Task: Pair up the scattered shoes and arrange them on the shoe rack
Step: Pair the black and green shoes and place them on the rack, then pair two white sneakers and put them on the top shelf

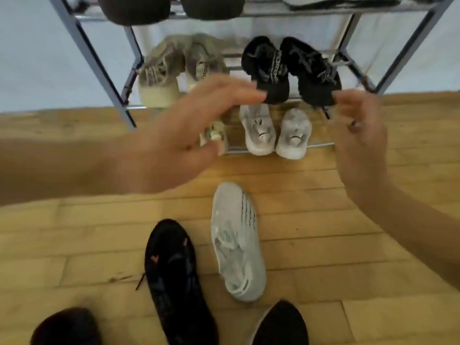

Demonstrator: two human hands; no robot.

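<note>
Wood floor (373,245): light brown boards with loose shoes lying on them.
Shoe rack (117,95): a metal frame at the far side of the floor, in front of a pale wall (29,58).
Top shelf: two dark brown shoes (134,8) side by side, cut off by the top of the picture.
Middle shelf: a tan pair (161,70) on the left and a black pair (271,68) on the right.
Bottom shelf: a small grey pair (258,130) side by side, and to their left a small tan shoe (214,135), partly hidden behind the left hand (179,135).
Left hand: up in front of the rack, fingers straight and spread, holding nothing. The fingertips point toward the black pair.
Right hand (361,135): up by the right end of the rack, fingers loosely bent with nothing in them. It wears a ring (354,123). The fingertips are right by the black pair, but it is too blurry to tell if they touch.
Grey shoe (234,240): alone on the floor, lower than both hands and between them, well apart from each.
Black shoe (171,270): on the floor just left of the grey shoe, with pink marks and a loose lace, far from both hands.
Dark toes (64,327): two round dark shoe tips at the very bottom, one left and one right.
</note>
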